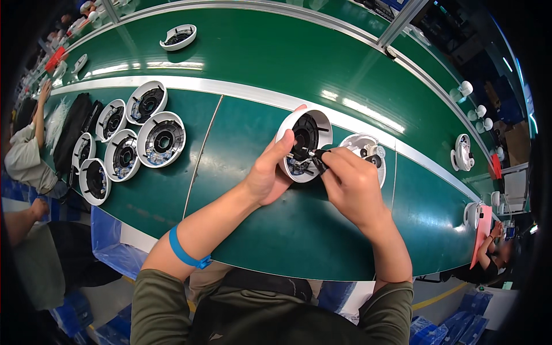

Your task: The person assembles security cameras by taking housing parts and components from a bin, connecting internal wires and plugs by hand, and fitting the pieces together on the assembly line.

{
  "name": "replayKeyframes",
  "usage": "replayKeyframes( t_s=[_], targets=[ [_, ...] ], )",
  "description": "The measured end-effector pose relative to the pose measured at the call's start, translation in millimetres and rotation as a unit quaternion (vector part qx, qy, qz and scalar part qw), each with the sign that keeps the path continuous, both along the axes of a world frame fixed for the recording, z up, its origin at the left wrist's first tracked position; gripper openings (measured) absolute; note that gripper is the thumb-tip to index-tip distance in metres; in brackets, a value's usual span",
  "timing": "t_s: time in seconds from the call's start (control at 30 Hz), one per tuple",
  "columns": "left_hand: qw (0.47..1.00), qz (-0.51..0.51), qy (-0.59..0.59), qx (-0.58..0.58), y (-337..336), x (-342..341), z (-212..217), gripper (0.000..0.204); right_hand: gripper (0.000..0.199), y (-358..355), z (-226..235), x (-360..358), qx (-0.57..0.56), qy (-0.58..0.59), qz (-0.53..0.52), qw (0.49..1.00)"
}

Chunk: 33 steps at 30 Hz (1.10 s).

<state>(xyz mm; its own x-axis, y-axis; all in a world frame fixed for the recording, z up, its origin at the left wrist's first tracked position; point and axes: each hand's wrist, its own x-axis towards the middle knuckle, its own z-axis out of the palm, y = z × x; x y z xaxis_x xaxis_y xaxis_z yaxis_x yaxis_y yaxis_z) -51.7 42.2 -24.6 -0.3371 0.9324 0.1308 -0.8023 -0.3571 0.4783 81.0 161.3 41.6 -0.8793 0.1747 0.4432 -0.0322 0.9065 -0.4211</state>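
Fingertips of the right hand (351, 178) pinch a small black component (319, 155) at the open face of a white dome-camera housing (303, 145), thumb and forefinger closed tightly on it, the remaining fingers curled beneath. The left hand (269, 172) grips the housing by its rim, thumb laid over the near edge and one fingertip showing past the far edge, so the fingers are wrapped about the shell rather than spread. Both forearms rise from the lower edge and converge over the green worktable (259, 230); the left wrist bears a blue band (185, 250). The housing is held tilted just above the table, its round opening turned toward the person and slightly to the left, showing a black inner ring; being circular, it has no clear long axis. Just beside it to the right lies a second white housing part (368, 150) on the table. Well apart to the left, six similar open housings (162, 140) are clustered, openings upward. Beyond a pale strip runs a green conveyor belt (276, 57) carrying another housing (178, 37).
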Motion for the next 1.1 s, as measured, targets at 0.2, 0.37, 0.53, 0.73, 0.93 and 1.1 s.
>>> replayKeyframes(
  t_s=[0.2, 0.37, 0.53, 0.73, 0.93, 1.1],
  targets=[
    [0.992, 0.047, 0.112, -0.035, 9.5, 6.4, -8.8, 0.081, 0.024, 4.2, 1.8, 2.1, 0.067, 0.023, 0.005, 0.997],
    [0.989, 0.049, 0.136, -0.039, 16.7, 12.9, -9.7, 0.078, 0.025, 13.7, -1.2, 7.2, 0.066, 0.038, -0.017, 0.997],
    [0.980, 0.068, 0.180, -0.047, 24.7, 19.0, -15.4, 0.099, 0.026, 15.0, -5.1, 10.1, 0.133, 0.018, 0.054, 0.990],
    [0.976, 0.076, 0.204, -0.020, 31.6, 25.3, -15.5, 0.095, 0.025, 25.2, -7.5, 13.7, 0.177, 0.018, 0.088, 0.980],
    [0.969, 0.079, 0.233, -0.030, 34.5, 28.6, -17.5, 0.096, 0.025, 25.4, -7.4, 21.4, 0.175, 0.007, 0.077, 0.982],
    [0.960, 0.086, 0.266, -0.029, 35.1, 34.3, -18.0, 0.094, 0.025, 25.7, -8.9, 26.5, 0.204, -0.010, 0.087, 0.975]
  ],
)
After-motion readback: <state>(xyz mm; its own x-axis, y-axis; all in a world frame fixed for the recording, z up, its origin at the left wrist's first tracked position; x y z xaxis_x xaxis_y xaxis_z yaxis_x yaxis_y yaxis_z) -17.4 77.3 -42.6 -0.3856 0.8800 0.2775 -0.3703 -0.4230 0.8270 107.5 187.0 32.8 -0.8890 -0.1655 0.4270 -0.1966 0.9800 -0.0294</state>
